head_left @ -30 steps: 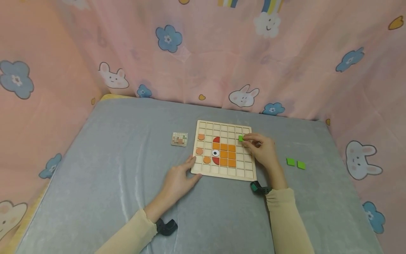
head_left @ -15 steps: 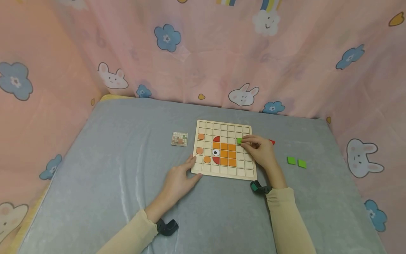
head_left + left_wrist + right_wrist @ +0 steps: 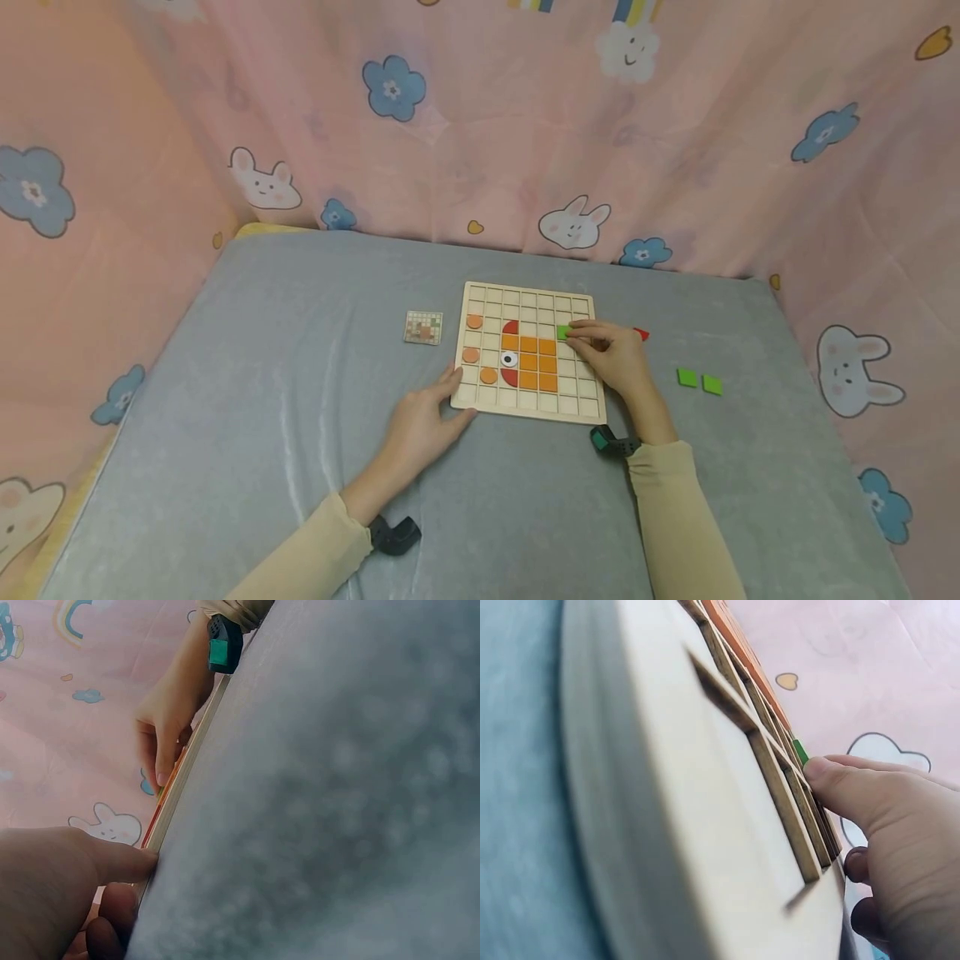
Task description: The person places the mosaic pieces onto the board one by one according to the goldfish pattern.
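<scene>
A wooden grid board (image 3: pixel 567 406) lies on the cloth. In its cells sit several orange squares (image 3: pixel 528 363), orange discs (image 3: pixel 475 322), two red quarter-round pieces (image 3: pixel 510 378) and an eye tile (image 3: pixel 508 359). My left hand (image 3: pixel 423 419) holds the board's near left corner, thumb on the front edge and fingers along the left side. With thumb and fingertips my right hand (image 3: pixel 617 354) pinches a green square tile (image 3: pixel 562 332) at a cell just beyond the orange block's far right corner. In the right wrist view, the thumb covers most of that green tile (image 3: pixel 800 751).
Two more green tiles (image 3: pixel 687 377) lie on the cloth to the right. A red piece (image 3: pixel 641 333) shows partly behind my right hand. A small picture card (image 3: pixel 423 327) lies left of the board. A pink patterned curtain (image 3: pixel 480 125) hangs behind the grey cloth (image 3: pixel 517 508).
My right hand has brought the green tile slightly left and nearer, down to a cell beside the orange squares. The red piece has come into view. My left hand has stayed on the board.
</scene>
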The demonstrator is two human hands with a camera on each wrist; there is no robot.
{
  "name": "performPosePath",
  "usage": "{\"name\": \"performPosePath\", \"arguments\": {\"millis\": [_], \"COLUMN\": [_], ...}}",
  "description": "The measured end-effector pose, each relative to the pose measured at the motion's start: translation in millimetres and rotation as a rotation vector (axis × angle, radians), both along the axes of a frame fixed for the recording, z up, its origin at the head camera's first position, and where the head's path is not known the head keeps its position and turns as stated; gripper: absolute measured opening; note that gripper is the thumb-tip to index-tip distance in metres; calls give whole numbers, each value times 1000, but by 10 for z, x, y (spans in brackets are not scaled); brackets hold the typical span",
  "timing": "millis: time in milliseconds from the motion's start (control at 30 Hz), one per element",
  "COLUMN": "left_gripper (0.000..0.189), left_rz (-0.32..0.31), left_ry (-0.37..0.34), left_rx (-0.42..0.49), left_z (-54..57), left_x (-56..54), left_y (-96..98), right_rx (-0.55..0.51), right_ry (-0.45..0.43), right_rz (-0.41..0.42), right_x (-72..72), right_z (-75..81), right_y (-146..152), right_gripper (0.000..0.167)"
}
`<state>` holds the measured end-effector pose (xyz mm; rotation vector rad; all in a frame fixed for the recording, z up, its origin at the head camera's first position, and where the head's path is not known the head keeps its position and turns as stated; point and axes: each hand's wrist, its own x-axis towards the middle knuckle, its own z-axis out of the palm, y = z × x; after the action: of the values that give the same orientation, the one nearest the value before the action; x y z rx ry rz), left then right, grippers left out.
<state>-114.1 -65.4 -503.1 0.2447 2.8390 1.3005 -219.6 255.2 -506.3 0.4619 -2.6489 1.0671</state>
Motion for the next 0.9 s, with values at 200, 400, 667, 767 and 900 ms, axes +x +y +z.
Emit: {"name": "performPosePath", "arguments": {"millis": [200,400,667,767,900], "left_gripper": [66,66,66,66,66], "left_rz": [1,-1,-2,0,-2], "left_ry": [12,21,13,7,-5], "left_rx": [1,-4,5,10,16], "left_z": [5,4,7,18,34], "left_x": [-10,-18,-16,-7,6], "left_y": [-5,-7,-7,-3,6], "right_rx": [79,63,-73,-108,-129], "right_ry": [69,38,-77,-71,-43], "right_rz": [31,20,-38,-56,-101], "right_x": [-5,-13,-25,-17,54], "right_z": [51,46,11,88,317], "right_y": [-17,-14,26,25,78], "right_gripper": [16,17,29,28,28]}}
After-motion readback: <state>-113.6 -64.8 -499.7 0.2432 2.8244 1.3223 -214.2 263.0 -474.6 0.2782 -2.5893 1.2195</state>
